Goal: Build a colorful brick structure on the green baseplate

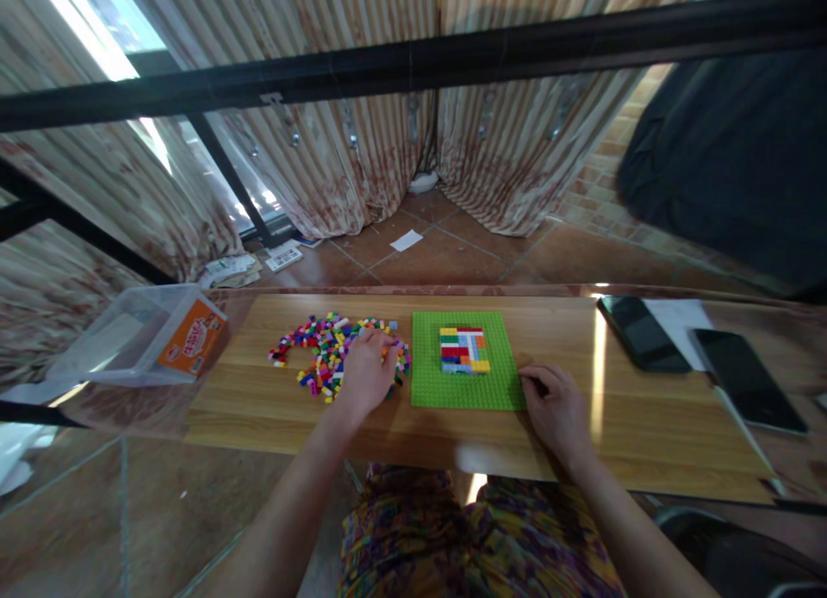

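A pile of small colourful toy building bricks lies left of a green studded baseplate. On the baseplate sits a flat, roughly square build of red, white, yellow, blue and orange bricks, with gaps inside it. My left hand is over the right part of the pile, fingers bent together and pointing down among the bricks; what they pinch is hidden. At the baseplate's right edge, my right hand has its fingers curled, with thumb and fingertips against the rim.
The bricks rest on a narrow wood-grain table. A clear plastic tub with an orange label stands left. One dark phone and another lie right, beside white paper. A black metal bar crosses beyond the table.
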`<action>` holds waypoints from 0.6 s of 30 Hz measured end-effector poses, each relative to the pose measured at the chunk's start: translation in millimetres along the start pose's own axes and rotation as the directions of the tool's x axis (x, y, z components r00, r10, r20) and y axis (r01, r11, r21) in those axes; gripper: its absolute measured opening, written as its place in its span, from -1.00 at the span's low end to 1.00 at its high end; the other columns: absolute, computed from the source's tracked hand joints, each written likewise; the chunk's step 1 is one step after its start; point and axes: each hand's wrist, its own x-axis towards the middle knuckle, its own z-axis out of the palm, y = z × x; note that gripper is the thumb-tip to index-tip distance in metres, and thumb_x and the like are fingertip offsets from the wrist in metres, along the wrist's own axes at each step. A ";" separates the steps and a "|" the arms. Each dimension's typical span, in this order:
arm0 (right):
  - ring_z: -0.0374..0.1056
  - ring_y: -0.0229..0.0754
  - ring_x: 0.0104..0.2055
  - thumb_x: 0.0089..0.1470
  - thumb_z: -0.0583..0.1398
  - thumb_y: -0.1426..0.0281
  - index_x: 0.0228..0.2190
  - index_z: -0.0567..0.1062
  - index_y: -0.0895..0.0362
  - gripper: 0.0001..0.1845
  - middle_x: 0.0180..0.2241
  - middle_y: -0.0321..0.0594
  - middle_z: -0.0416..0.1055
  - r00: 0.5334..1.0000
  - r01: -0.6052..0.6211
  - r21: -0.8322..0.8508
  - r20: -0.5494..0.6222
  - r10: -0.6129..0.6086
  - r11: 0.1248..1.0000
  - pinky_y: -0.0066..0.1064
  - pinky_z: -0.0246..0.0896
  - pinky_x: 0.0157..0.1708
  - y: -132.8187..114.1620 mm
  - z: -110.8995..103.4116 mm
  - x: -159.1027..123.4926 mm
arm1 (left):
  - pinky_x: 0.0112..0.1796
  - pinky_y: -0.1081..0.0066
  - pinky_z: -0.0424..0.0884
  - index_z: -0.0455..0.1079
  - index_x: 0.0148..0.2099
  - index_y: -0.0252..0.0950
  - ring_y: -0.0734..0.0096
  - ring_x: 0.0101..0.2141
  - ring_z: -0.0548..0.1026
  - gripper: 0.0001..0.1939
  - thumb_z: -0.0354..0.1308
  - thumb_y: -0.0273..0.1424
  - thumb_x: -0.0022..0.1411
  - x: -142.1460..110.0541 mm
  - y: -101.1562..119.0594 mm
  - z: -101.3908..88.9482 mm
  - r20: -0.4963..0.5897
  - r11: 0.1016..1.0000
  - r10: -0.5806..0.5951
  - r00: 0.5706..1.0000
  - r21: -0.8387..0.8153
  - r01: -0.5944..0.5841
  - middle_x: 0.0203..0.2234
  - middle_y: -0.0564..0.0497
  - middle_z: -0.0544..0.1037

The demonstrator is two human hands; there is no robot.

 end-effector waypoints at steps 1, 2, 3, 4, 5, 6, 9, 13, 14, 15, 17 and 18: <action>0.35 -0.07 -0.20 0.11 0.11 0.37 -0.37 0.52 0.08 -0.82 -0.30 -0.16 0.49 1.000 0.002 -0.002 0.000 -0.002 1.000 -0.18 0.28 -0.13 -0.5 -0.3 0.2 | -0.10 0.26 0.41 0.43 -0.27 -0.29 0.29 -0.19 0.49 -0.88 0.05 -0.44 0.25 -2.5 6.5 0.9 0.017 0.997 0.003 1.000 -0.082 -0.002 -0.28 -0.07 0.54; 0.35 -0.07 -0.19 0.11 0.11 0.38 -0.37 0.52 0.08 -0.82 -0.30 -0.16 0.49 1.000 0.007 -0.006 0.001 -0.007 1.000 -0.18 0.28 -0.13 -0.9 -0.5 0.3 | -0.15 0.30 0.42 0.42 -0.26 -0.29 0.32 -0.23 0.50 -0.88 0.06 -0.43 0.26 -4.7 12.9 2.7 0.038 0.988 0.002 0.999 -0.156 0.004 -0.30 -0.05 0.54; 0.35 -0.07 -0.19 0.11 0.10 0.38 -0.37 0.52 0.08 -0.83 -0.29 -0.16 0.49 1.000 0.013 -0.010 0.001 -0.013 1.000 -0.19 0.28 -0.14 -1.1 -0.7 0.5 | -0.20 0.34 0.43 0.42 -0.25 -0.29 0.36 -0.28 0.50 -0.88 0.06 -0.41 0.27 -6.4 18.8 5.5 0.057 0.976 -0.008 0.998 -0.218 0.021 -0.32 -0.04 0.55; 0.35 -0.07 -0.20 0.11 0.10 0.38 -0.37 0.52 0.08 -0.82 -0.29 -0.16 0.49 1.000 0.018 -0.015 0.002 -0.018 1.000 -0.19 0.28 -0.14 -1.2 -0.8 0.6 | -0.25 0.37 0.43 0.42 -0.25 -0.29 0.38 -0.32 0.51 -0.88 0.07 -0.40 0.26 -7.6 24.0 9.0 0.071 0.962 -0.029 0.997 -0.268 0.047 -0.35 -0.02 0.55; 0.35 -0.08 -0.20 0.11 0.10 0.38 -0.38 0.51 0.08 -0.82 -0.29 -0.16 0.49 1.000 0.022 -0.018 0.003 -0.022 1.000 -0.19 0.28 -0.14 -1.2 -0.7 0.7 | -0.29 0.39 0.43 0.42 -0.24 -0.29 0.40 -0.36 0.51 -0.89 0.08 -0.40 0.25 -8.2 28.3 13.0 0.084 0.948 -0.054 0.995 -0.310 0.077 -0.37 -0.01 0.55; 0.35 -0.08 -0.20 0.11 0.10 0.38 -0.38 0.51 0.08 -0.82 -0.29 -0.16 0.49 1.000 0.022 -0.020 0.004 -0.022 1.000 -0.19 0.28 -0.15 -1.1 -0.6 0.8 | -0.31 0.40 0.43 0.42 -0.24 -0.29 0.42 -0.39 0.51 -0.90 0.09 -0.41 0.24 -8.2 31.6 17.5 0.092 0.932 -0.078 0.993 -0.347 0.105 -0.39 0.00 0.56; 0.35 -0.07 -0.20 0.11 0.10 0.39 -0.38 0.52 0.08 -0.82 -0.29 -0.16 0.49 1.000 0.010 -0.023 0.002 -0.010 1.000 -0.17 0.27 -0.14 -0.9 0.2 1.0 | -0.33 0.42 0.45 0.40 -0.27 -0.28 0.45 -0.41 0.53 -0.95 0.12 -0.46 0.20 -5.3 37.2 31.2 0.094 0.898 -0.108 0.990 -0.418 0.138 -0.41 0.02 0.56; 0.35 -0.06 -0.20 0.11 0.09 0.39 -0.38 0.52 0.07 -0.81 -0.30 -0.15 0.49 1.000 0.018 -0.009 -0.005 -0.018 1.000 -0.15 0.27 -0.13 -1.2 0.9 1.1 | -0.34 0.43 0.45 0.38 -0.30 -0.27 0.44 -0.42 0.53 -0.93 0.11 -0.52 0.17 0.8 42.1 45.5 0.077 0.912 -0.087 0.993 -0.394 0.110 -0.43 0.04 0.56; 0.35 -0.06 -0.20 0.11 0.09 0.39 -0.39 0.52 0.07 -0.81 -0.30 -0.15 0.49 1.000 0.018 -0.006 -0.005 -0.018 1.000 -0.15 0.27 -0.13 -1.3 0.9 1.1 | -0.34 0.43 0.45 0.38 -0.29 -0.26 0.43 -0.41 0.53 -0.92 0.11 -0.53 0.17 2.0 43.8 47.6 0.078 0.924 -0.074 0.994 -0.370 0.098 -0.43 0.04 0.56; 0.35 -0.06 -0.20 0.11 0.09 0.39 -0.39 0.52 0.07 -0.81 -0.29 -0.16 0.49 1.000 0.015 -0.004 -0.004 -0.015 1.000 -0.15 0.27 -0.13 -1.3 0.9 1.1 | -0.33 0.42 0.45 0.38 -0.29 -0.26 0.42 -0.39 0.53 -0.91 0.11 -0.54 0.17 3.1 45.7 49.1 0.082 0.939 -0.056 0.995 -0.335 0.080 -0.42 0.04 0.55; 0.35 -0.06 -0.19 0.11 0.09 0.39 -0.38 0.52 0.07 -0.81 -0.29 -0.16 0.49 1.000 0.003 0.001 -0.002 -0.003 1.000 -0.16 0.28 -0.13 -1.2 0.9 1.1 | -0.30 0.39 0.44 0.38 -0.27 -0.25 0.39 -0.36 0.52 -0.87 0.10 -0.57 0.16 4.6 49.6 50.3 0.086 0.970 -0.007 0.996 -0.240 0.028 -0.40 0.02 0.55; 0.35 -0.07 -0.19 0.11 0.09 0.39 -0.38 0.52 0.07 -0.81 -0.28 -0.16 0.49 1.000 -0.002 0.003 -0.003 0.002 1.000 -0.17 0.28 -0.14 -1.1 1.0 1.1 | -0.28 0.38 0.43 0.39 -0.26 -0.25 0.37 -0.34 0.52 -0.85 0.09 -0.59 0.16 5.2 51.4 50.3 0.088 0.982 0.023 0.996 -0.190 -0.006 -0.38 0.01 0.55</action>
